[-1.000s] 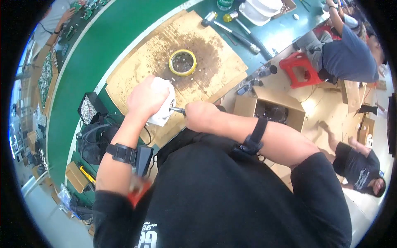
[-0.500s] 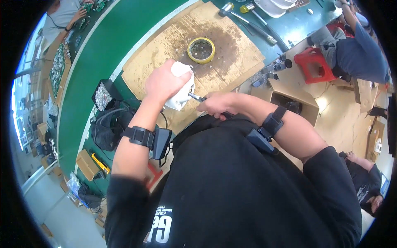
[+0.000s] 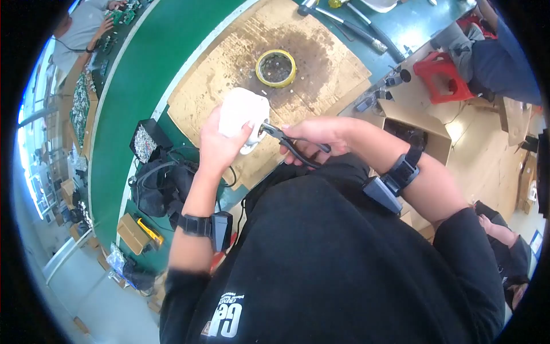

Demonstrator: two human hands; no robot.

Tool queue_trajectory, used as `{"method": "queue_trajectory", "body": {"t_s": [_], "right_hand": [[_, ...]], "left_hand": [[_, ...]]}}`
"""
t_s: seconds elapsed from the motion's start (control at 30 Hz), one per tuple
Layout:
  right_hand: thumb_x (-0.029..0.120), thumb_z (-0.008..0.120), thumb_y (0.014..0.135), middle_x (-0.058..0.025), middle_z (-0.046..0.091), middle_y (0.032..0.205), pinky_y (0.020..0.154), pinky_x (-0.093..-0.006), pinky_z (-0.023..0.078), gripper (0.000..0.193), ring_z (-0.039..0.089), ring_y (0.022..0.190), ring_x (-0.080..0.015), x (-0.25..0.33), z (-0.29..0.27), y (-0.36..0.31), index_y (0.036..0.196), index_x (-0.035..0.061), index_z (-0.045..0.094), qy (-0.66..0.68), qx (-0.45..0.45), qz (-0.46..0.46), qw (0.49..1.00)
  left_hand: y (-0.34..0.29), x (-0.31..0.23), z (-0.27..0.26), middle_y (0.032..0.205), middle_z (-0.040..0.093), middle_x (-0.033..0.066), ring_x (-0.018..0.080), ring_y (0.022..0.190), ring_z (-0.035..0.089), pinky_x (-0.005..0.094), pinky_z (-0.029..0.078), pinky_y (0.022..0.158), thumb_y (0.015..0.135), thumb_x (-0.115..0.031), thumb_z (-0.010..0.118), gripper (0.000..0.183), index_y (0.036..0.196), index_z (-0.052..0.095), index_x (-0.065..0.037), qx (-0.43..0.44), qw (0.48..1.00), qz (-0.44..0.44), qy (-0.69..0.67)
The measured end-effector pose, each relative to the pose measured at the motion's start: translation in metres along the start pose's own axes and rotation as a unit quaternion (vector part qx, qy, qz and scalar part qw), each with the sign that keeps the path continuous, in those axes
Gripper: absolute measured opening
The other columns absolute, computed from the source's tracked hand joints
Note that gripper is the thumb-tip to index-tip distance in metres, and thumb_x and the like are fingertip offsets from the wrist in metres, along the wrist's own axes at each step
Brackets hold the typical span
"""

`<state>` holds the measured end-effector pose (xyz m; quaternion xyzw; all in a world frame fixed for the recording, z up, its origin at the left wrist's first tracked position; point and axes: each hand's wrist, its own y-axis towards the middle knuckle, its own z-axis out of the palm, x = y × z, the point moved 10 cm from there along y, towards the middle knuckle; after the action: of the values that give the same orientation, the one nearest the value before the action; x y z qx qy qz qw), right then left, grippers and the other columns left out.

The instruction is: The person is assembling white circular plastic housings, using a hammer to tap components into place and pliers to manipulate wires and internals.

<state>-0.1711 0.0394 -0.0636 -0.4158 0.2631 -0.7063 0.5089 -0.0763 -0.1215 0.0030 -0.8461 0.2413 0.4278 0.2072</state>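
My left hand (image 3: 220, 146) is closed around a white plastic housing (image 3: 243, 112), with the thumb pressed on its side. The fingers behind it are hidden. In my right hand (image 3: 321, 135) is a pair of pliers (image 3: 277, 134) with dark handles, which stand apart. Their jaws reach the opening in the housing's right side; whether they grip anything there I cannot tell. Beyond the housing, a yellow ring (image 3: 293, 70) lies on the stained cardboard sheet (image 3: 200, 86), with small metal bits inside and around it.
Hammers (image 3: 344, 23) lie at the back right. On the left stand a black bin (image 3: 157, 133) of small metal parts and a small cardboard box (image 3: 130, 232) beside a yellow cutter (image 3: 150, 230). An open carton (image 3: 432, 135) and red stool (image 3: 438, 77) are at right; other people sit nearby.
The housing has turned, showing its broad smooth face. My left hand now holds it lower down. The pliers have come more into view, with my right hand shifted slightly right and up.
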Motion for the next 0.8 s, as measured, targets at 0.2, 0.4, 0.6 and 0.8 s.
{"method": "queue_trajectory", "body": {"t_s": [0.2,0.4,0.6,0.8], "right_hand": [[0.053,0.026,0.103,-0.0057,0.057,0.086,0.068,-0.0330,0.053,0.055,0.059,0.076,-0.0176,-0.017,0.004,0.014,0.104,0.0051,0.052,-0.004,0.019,0.014,1.000],[0.056,0.029,0.102,-0.0006,0.045,0.074,0.052,-0.0278,0.048,0.055,0.047,0.060,-0.0129,-0.012,0.007,0.023,0.095,0.0054,0.049,0.006,0.027,-0.037,0.999],[0.049,0.040,0.101,-0.0020,0.050,0.063,0.050,-0.0307,0.048,0.049,0.051,0.051,-0.0149,-0.010,-0.001,0.027,0.084,0.0043,0.053,-0.078,-0.056,-0.067,0.993],[0.015,0.057,0.083,-0.0159,0.066,0.071,0.057,-0.0366,0.056,0.013,0.069,0.066,-0.0283,0.034,-0.010,-0.018,0.082,0.0032,0.062,-0.515,-0.399,-0.276,0.707]], "left_hand": [[0.002,-0.001,0.016,0.098,0.068,0.0191,0.0286,0.091,0.068,0.0372,0.052,0.081,0.077,-0.028,0.079,0.046,0.106,0.061,0.004,0.043,0.994,-0.034,0.095],[0.016,0.001,0.023,0.095,0.068,0.0228,0.0370,0.091,0.068,0.0413,0.052,0.079,0.076,-0.042,0.077,0.056,0.104,0.059,0.004,0.067,0.979,-0.066,0.179],[0.020,-0.007,0.030,0.095,0.068,0.0246,0.0386,0.093,0.067,0.0437,0.052,0.080,0.077,-0.047,0.074,0.057,0.102,0.058,0.001,0.063,0.966,-0.039,0.250],[0.033,-0.009,0.037,0.098,0.068,0.0241,0.0395,0.097,0.066,0.0444,0.051,0.083,0.077,-0.046,0.072,0.055,0.105,0.059,-0.001,0.074,0.943,-0.106,0.305]]}}
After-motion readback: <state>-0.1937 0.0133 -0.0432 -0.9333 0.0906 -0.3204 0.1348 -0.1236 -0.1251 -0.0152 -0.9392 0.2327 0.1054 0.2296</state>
